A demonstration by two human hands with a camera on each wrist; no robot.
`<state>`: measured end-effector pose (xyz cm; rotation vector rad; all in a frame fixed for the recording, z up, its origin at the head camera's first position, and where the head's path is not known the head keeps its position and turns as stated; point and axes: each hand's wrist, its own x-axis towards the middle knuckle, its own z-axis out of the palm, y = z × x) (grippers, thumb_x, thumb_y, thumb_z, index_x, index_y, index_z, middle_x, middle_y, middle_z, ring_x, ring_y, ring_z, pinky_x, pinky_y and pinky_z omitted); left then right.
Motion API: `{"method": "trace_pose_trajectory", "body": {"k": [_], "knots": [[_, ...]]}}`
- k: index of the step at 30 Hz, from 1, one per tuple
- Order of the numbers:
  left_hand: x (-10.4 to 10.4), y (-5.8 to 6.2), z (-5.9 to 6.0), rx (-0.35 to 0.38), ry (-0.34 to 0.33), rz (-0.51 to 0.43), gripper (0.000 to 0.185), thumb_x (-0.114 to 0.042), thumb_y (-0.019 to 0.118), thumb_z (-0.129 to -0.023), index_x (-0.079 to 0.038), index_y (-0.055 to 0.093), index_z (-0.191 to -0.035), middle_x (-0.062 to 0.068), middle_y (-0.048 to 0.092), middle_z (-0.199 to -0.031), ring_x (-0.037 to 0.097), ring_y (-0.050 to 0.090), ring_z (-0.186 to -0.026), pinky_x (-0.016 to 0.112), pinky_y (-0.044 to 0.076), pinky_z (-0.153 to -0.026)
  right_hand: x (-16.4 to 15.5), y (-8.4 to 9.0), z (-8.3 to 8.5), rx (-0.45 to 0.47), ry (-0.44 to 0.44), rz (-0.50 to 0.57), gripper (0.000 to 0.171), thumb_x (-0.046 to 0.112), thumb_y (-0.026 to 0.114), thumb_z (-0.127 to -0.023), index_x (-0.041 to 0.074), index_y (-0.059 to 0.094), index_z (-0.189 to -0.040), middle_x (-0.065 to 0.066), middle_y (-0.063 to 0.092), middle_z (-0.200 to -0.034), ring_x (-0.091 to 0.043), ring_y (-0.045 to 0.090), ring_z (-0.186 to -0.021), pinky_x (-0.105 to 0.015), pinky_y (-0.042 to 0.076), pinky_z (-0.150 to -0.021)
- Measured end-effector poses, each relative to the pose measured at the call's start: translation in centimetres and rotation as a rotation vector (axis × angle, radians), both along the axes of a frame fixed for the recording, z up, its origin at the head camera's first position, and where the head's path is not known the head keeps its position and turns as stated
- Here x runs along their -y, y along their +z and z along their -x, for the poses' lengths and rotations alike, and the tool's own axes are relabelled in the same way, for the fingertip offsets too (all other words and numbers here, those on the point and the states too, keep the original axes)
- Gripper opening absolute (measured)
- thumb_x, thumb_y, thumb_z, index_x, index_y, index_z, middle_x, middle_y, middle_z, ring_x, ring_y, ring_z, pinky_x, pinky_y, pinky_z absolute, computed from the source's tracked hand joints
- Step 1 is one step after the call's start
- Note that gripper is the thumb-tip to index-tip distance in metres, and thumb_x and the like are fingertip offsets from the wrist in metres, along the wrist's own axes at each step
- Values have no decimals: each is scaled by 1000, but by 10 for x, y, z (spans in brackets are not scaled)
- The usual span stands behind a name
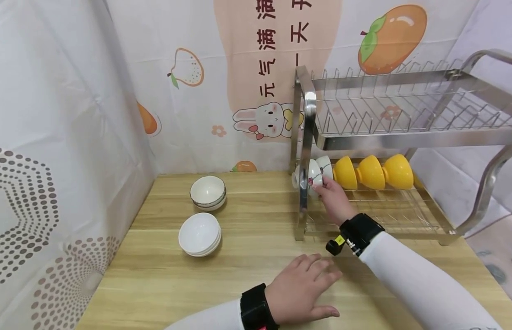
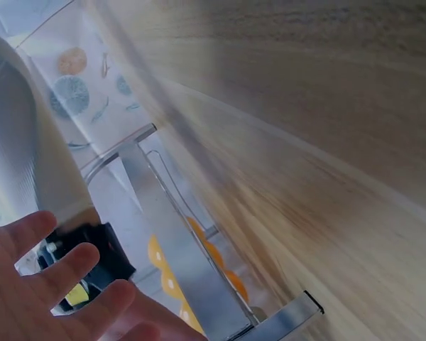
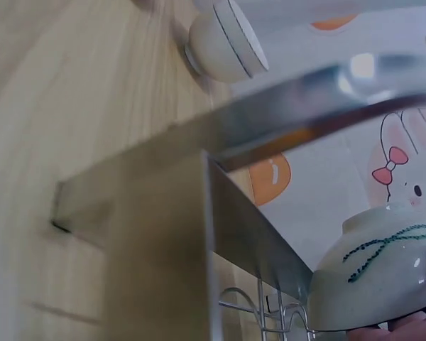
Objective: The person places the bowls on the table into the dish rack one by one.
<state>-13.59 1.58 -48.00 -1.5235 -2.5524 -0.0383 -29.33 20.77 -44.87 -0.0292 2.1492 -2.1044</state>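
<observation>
My right hand [image 1: 333,198] reaches into the lower tier of the steel dish rack [image 1: 309,110] and grips a white bowl with a green-line pattern [image 1: 314,176] that stands on its side at the rack's left end. That patterned bowl [image 3: 376,273] fills the lower right of the right wrist view. Another white bowl [image 1: 325,166] leans just behind it. Three yellow bowls [image 1: 371,172] stand on edge to the right. My left hand [image 1: 303,288] rests flat on the wooden table [image 1: 256,220], fingers spread [image 2: 50,284], holding nothing.
Two stacks of white bowls stand on the table's left: a plain stack [image 1: 200,234] and a dark-rimmed stack [image 1: 208,193] behind it. The rack's upper tier [image 1: 404,110] holds nothing. A printed curtain [image 1: 74,114] walls the left and back.
</observation>
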Motion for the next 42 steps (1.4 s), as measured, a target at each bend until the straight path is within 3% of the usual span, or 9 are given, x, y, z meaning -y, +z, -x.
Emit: {"method": "trace_pose_trajectory", "body": {"k": [3, 14, 22, 28, 32, 37, 42], "knots": [[1, -1, 1, 23, -13, -3, 68, -70, 33, -96, -30, 40, -150, -2, 41, -151, 22, 34, -141, 38, 32, -114, 0, 0, 10, 20, -23, -2, 48, 14, 37, -108, -2, 29, -152, -15, 32, -156, -20, 30, -136, -40, 22, -118], [7, -6, 8, 68, -33, 6, 63, -67, 30, -99, -34, 37, -153, 0, 39, -153, 23, 34, -141, 40, 35, -112, 2, -7, 32, 75, -42, 22, 49, 7, 34, -108, -3, 23, -154, -14, 22, -162, -20, 15, -147, -42, 12, -121], [10, -9, 10, 63, -34, 13, 63, -67, 27, -99, -35, 37, -152, -1, 38, -152, 23, 34, -141, 39, 34, -112, -2, -16, 39, 96, -55, -41, 45, 10, 36, -108, -2, 31, -151, -13, 28, -159, -22, 21, -144, -44, 14, -121], [12, -11, 14, 65, -23, 21, 63, -68, 28, -99, -36, 36, -152, -1, 37, -153, 23, 33, -142, 40, 34, -113, -2, -13, 43, 72, -65, -47, 47, 10, 35, -108, -3, 27, -152, -15, 29, -158, -24, 22, -144, -44, 15, -120], [12, -11, 13, 56, -27, 15, 63, -68, 29, -98, -35, 38, -152, -1, 38, -152, 23, 34, -141, 40, 34, -112, -2, -10, 43, 56, -73, -99, 46, 10, 36, -108, -4, 28, -152, -18, 33, -156, -25, 26, -143, -45, 18, -120], [11, -12, 13, 37, -28, 12, 63, -69, 29, -98, -36, 39, -151, -2, 39, -151, 22, 35, -140, 39, 34, -112, -2, -8, 41, 29, -83, -236, 42, 15, 37, -108, -5, 36, -145, -20, 41, -150, -28, 36, -133, -46, 27, -115], [12, -12, 13, 38, -26, 19, 63, -69, 29, -98, -36, 39, -151, -2, 39, -151, 22, 34, -140, 38, 34, -112, -1, -6, 42, 1, -88, -386, 46, 15, 39, -107, -5, 34, -149, -23, 39, -152, -30, 40, -127, -48, 32, -113]]}}
